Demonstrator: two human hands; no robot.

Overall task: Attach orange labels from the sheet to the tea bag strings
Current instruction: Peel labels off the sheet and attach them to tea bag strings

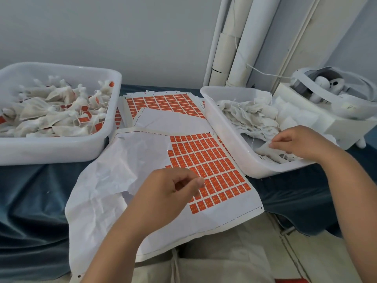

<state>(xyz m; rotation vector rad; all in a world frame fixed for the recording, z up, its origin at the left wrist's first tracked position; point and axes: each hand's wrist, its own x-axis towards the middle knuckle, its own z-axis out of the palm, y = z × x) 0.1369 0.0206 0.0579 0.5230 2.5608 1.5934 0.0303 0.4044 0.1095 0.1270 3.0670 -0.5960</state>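
The left hand (173, 186) is nearest the camera, hovering over the near edge of the label sheet (206, 166); its thumb and forefinger are curled toward each other, and whether they already pinch an orange label I cannot tell. The remaining labels lie just beyond and to the right of those fingertips, in rows running away toward the far right. Further right, the right hand (302, 144) reaches into the right tub (224, 127) and pinches a flat tea bag (265, 149) between thumb and fingers; its string is too fine to trace. The coming move, I judge, turns on bringing that bag leftward to the labels, which sit nearer the left hand. Finished bags fill the left tub (61, 148)
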